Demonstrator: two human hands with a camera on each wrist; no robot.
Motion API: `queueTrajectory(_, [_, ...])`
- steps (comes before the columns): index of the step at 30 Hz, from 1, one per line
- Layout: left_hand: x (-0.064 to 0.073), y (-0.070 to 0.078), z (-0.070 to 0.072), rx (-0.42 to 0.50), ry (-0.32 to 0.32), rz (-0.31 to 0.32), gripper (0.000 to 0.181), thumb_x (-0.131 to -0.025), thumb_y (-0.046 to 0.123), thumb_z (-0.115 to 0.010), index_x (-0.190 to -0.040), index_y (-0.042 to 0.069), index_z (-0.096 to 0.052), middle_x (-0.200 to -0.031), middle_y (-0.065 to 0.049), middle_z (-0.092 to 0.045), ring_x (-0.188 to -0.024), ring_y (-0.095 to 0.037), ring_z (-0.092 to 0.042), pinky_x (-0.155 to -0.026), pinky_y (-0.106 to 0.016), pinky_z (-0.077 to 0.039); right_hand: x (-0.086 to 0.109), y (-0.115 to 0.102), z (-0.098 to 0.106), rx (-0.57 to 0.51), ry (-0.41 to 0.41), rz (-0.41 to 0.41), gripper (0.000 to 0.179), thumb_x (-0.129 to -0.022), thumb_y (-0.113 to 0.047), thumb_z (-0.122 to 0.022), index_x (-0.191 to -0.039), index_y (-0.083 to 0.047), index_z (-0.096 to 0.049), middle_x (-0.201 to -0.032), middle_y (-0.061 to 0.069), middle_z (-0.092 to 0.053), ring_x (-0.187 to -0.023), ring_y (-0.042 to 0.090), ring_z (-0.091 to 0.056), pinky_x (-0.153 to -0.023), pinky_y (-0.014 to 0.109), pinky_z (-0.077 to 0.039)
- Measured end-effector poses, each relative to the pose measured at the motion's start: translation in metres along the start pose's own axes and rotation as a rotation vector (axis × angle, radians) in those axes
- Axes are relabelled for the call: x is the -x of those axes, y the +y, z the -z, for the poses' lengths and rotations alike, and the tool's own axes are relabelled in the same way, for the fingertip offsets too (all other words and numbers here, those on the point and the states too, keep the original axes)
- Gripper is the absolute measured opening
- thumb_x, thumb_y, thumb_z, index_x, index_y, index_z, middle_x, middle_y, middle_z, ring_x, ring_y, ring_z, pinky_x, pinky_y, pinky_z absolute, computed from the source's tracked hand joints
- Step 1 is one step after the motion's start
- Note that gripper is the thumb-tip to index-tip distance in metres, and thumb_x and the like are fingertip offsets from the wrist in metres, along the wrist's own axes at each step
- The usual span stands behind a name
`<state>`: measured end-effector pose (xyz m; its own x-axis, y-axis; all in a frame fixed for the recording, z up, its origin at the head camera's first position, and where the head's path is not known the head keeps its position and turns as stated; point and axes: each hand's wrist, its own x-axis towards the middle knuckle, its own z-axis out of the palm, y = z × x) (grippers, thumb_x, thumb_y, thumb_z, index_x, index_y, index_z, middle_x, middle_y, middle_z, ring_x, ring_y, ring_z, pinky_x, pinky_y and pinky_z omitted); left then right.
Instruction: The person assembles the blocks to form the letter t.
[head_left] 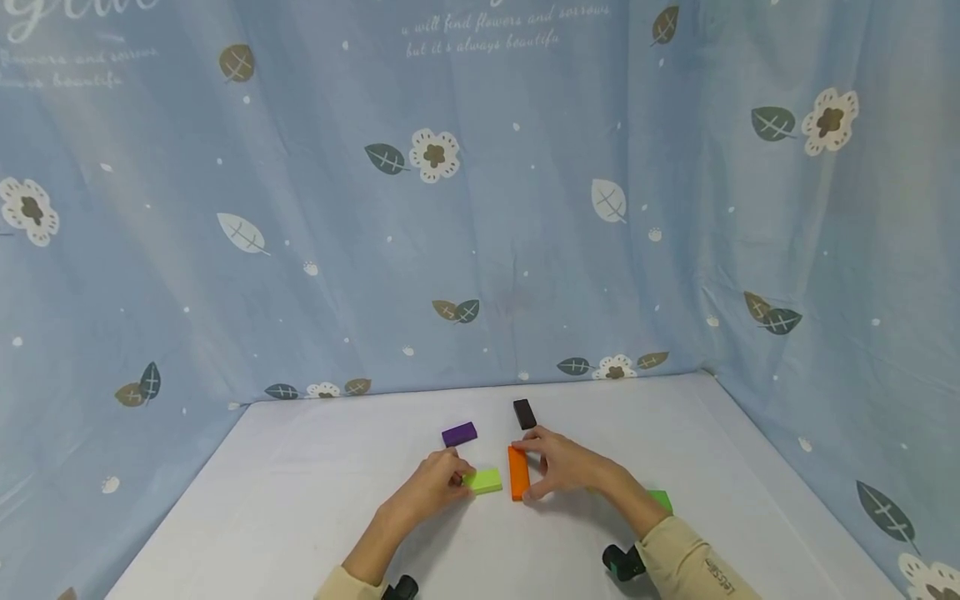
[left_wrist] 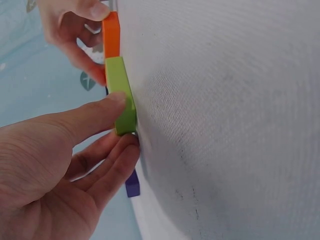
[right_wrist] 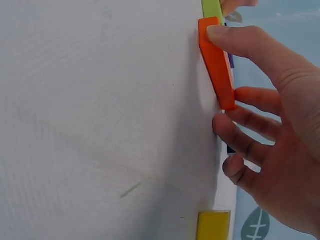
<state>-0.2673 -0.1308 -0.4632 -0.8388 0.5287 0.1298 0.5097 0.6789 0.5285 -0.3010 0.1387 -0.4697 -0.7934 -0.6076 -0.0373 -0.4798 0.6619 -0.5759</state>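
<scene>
My left hand [head_left: 433, 483] pinches a lime-green block [head_left: 486, 481] by its left end, thumb on the near side. The right hand [head_left: 568, 463] holds an orange block [head_left: 519, 473] between thumb and fingers, the block pointing away from me. In the head view a narrow gap separates the two blocks. The left wrist view shows the left thumb on the lime block [left_wrist: 118, 75], with the orange block [left_wrist: 111, 35] beyond it. In the right wrist view the right thumb presses the near end of the orange block [right_wrist: 220, 75].
Behind the hands lie a purple block [head_left: 459, 434] and a black block [head_left: 525, 414]. A green block [head_left: 660, 500] is partly covered by the right forearm. A yellow block [right_wrist: 213, 226] shows in the right wrist view. Blue printed curtains [head_left: 517, 250] surround the white table [head_left: 315, 467].
</scene>
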Motion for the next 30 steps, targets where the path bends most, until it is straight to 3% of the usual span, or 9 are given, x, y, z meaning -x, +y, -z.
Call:
queueTrajectory(6, [-0.002,0.001,0.003,-0.009,0.004,0.008,0.024,-0.080,0.003,-0.078,-0.103,-0.003,-0.075,-0.085,-0.007,-0.062,-0.077,-0.015,-0.060,-0.068,-0.021,-0.053,-0.001,-0.008,0.005,0.080,-0.023,-0.023,0.079,-0.076,-0.042,-0.083,-0.143,-0.014,-0.052,-0.138,0.005,-0.048,-0.084,0.012,-0.053,-0.074,0.020,-0.049])
queueTrajectory(13, [-0.002,-0.003,-0.002,-0.021,-0.004,0.008,0.025,-0.080,0.005,-0.079,-0.104,-0.003,-0.074,-0.085,-0.007,-0.062,-0.076,-0.013,-0.059,-0.066,-0.018,-0.051,0.003,-0.013,0.006,0.099,-0.049,-0.051,0.077,-0.077,-0.042,-0.082,-0.143,-0.015,-0.053,-0.139,0.004,-0.048,-0.086,0.012,-0.053,-0.075,0.021,-0.050])
queueTrajectory(20, [-0.002,-0.004,-0.003,-0.015,0.000,0.001,0.025,-0.080,0.005,-0.079,-0.103,-0.003,-0.075,-0.084,-0.007,-0.062,-0.076,-0.013,-0.058,-0.065,-0.018,-0.050,0.008,-0.015,0.004,0.190,0.008,0.017,0.068,-0.077,-0.042,-0.082,-0.135,-0.014,-0.061,-0.135,0.003,-0.050,-0.074,0.008,-0.048,-0.064,0.018,-0.043])
queueTrajectory(25, [-0.001,-0.002,-0.002,-0.023,0.003,-0.007,0.025,-0.080,0.005,-0.078,-0.103,-0.004,-0.075,-0.085,-0.007,-0.062,-0.076,-0.014,-0.059,-0.065,-0.018,-0.050,0.011,-0.017,0.002,0.243,0.050,0.044,0.060,-0.077,-0.041,-0.082,-0.129,-0.014,-0.066,-0.131,0.003,-0.054,-0.075,0.008,-0.047,-0.064,0.020,-0.042])
queueTrajectory(30, [-0.001,0.001,0.000,-0.023,0.006,-0.010,0.024,-0.080,0.004,-0.078,-0.102,-0.005,-0.074,-0.085,-0.008,-0.063,-0.077,-0.016,-0.060,-0.065,-0.019,-0.050,0.014,-0.020,0.000,0.328,0.092,0.067,0.052,-0.077,-0.043,-0.081,-0.122,-0.018,-0.071,-0.126,0.002,-0.060,-0.094,0.017,-0.060,-0.081,0.033,-0.054])
